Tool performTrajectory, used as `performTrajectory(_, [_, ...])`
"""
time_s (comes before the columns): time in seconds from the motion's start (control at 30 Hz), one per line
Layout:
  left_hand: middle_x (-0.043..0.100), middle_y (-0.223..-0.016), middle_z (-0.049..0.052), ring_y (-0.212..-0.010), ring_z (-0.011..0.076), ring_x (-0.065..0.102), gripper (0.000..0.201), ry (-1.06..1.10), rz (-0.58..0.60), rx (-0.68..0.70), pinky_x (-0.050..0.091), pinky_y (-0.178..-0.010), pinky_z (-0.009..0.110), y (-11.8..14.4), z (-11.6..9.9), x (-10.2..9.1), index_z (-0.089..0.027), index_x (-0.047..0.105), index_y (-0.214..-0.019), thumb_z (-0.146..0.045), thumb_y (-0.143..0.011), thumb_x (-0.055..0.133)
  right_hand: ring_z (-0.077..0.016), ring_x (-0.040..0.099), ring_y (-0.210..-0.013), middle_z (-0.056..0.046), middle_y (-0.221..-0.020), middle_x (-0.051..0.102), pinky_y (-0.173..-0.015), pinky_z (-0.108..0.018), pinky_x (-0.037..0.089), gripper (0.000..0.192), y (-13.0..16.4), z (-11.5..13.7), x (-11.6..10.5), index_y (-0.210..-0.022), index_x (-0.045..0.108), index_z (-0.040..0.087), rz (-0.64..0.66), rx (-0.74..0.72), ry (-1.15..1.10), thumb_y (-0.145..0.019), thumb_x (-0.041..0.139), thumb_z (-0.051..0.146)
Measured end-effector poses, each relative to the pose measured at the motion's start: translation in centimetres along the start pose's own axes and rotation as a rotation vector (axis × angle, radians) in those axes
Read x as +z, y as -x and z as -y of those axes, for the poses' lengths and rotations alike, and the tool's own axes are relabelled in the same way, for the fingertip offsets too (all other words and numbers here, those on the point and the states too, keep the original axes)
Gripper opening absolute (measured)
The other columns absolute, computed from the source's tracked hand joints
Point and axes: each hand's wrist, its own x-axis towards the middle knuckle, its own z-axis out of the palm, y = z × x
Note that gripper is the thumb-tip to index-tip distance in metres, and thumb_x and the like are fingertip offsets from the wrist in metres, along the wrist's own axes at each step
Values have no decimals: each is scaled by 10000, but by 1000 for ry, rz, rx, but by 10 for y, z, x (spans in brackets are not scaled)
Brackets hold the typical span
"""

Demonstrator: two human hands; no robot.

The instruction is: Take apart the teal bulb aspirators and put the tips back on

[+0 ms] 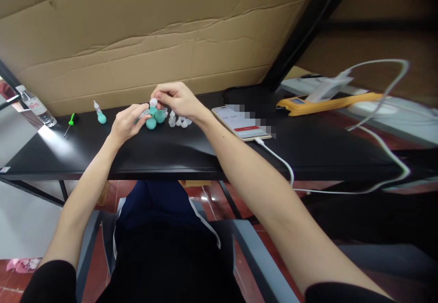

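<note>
My left hand (127,122) is closed, with its fingertips around a bulb syringe that has a teal rubber bulb (153,110) and a whitish cap-like part (153,102) on top. My right hand (176,97) reaches in from the other side, thumb and fingers pinched at that whitish part; the exact grip is partly hidden. Just below the fingers, two more teal bulbs, a nearer one (151,123) and one to its right (159,116), rest on the black table. Small translucent plastic pieces (183,122) lie to the right of them, beneath my right wrist.
Apart on the left stands a teal bulb syringe with a clear nozzle (101,117). Farther left are a green-handled screwdriver (71,121) and a water bottle (37,107). A phone (242,122) with a white cable (278,157) lies right of my forearm. Cardboard (153,33) backs the table (164,157).
</note>
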Motion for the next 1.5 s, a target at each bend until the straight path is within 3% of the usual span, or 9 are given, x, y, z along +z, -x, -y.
performTrajectory(0.1, [849,-1350,149,-1254,327,861,669,-17,-53,-18,724,-1153,553,1,1,0,-296,703,-1539,-815,-1237,408,-322,732,-998,-113,-1020,813,-938,-454,600,607,-1,-4,-7,-1167,870,249,-105,71,160,-1236,543,756])
performTrajectory(0.27, [790,-1269,144,-1252,339,825,615,3,-127,-47,692,-1170,576,4,5,-3,-279,705,-1356,-770,-1243,352,-450,731,-1218,-236,-1354,827,-1166,-624,563,505,0,-28,-24,-1482,882,174,-122,249,560,-1191,496,322])
performTrajectory(0.43, [774,-1268,133,-1251,326,810,534,15,-139,-94,666,-1187,553,0,7,-1,-299,676,-1361,-706,-1264,344,-454,738,-1299,-231,-1366,851,-1190,-611,587,503,4,-58,-27,-1372,935,150,-15,320,653,-1109,506,157])
performTrajectory(0.63, [776,-1289,123,-1263,314,816,575,-12,-163,-113,657,-1185,531,-3,10,4,-294,672,-1375,-746,-1268,332,-420,790,-1316,-200,-1293,919,-1184,-570,588,507,4,-63,-19,-1309,963,141,86,380,668,-1009,565,49])
performTrajectory(0.97, [767,-1410,139,-1370,333,788,529,13,-195,-167,645,-1265,548,-4,11,2,-347,705,-1500,-733,-1263,434,-438,739,-1243,-176,-1212,915,-1203,-672,457,438,3,-72,-15,-1227,980,210,110,441,668,-1009,619,91])
performTrajectory(1.13, [768,-1397,152,-1329,339,801,634,5,-191,-142,658,-1249,556,-5,13,3,-339,725,-1538,-816,-1244,429,-416,733,-1235,-161,-1211,915,-1227,-697,404,442,4,-71,-12,-1187,973,204,118,455,674,-982,604,73])
performTrajectory(1.23, [782,-1391,161,-1350,350,801,666,11,-169,-141,655,-1259,556,-5,16,5,-315,742,-1529,-839,-1231,459,-454,732,-1288,-200,-1248,906,-1239,-719,405,445,3,-62,-15,-1226,961,176,121,463,687,-1003,586,90])
performTrajectory(1.37, [812,-1397,145,-1343,338,805,593,22,-111,-130,644,-1261,519,-7,16,6,-288,728,-1556,-760,-1243,552,-484,729,-1339,-230,-1396,885,-1209,-679,494,464,1,-38,-18,-1383,929,200,52,341,597,-1165,528,280])
performTrajectory(1.5, [847,-1348,117,-1317,326,811,518,8,-56,-141,625,-1246,497,-7,12,5,-274,705,-1597,-633,-1224,687,-371,768,-1201,-163,-1435,880,-1066,-496,585,555,1,-17,-10,-1564,842,222,39,99,334,-1248,515,541])
